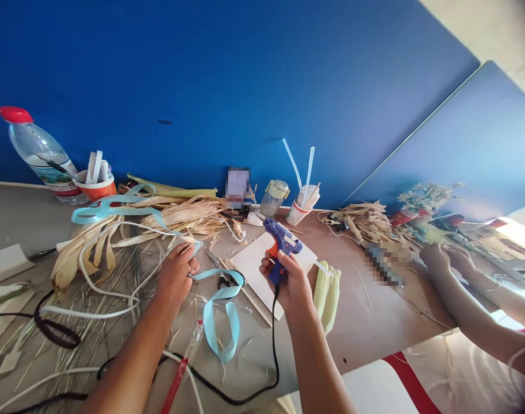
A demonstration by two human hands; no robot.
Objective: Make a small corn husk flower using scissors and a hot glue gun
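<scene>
My right hand (290, 282) is wrapped round the grip of a blue glue gun (283, 244) with an orange trigger. A clear glue stick (322, 268) sticks out of its back, and its black cord (276, 345) drops to the table. My left hand (176, 270) is closed in a pinch on a light blue ribbon (221, 310), whose loose length curls down between my hands. Some pale material also shows at the left fingertips, too small to make out. Beneath the glue gun lies a white sheet (245, 259).
Dried corn husks (188, 213) and thin straws (115, 287) cover the left side. Along the blue partition (245, 86) stand a bottle (44, 152), a jar (274, 198) and a cup of glue sticks (303, 206). Green husks (326, 296) lie beside my right hand. Another person's hands (447, 261) are at the right.
</scene>
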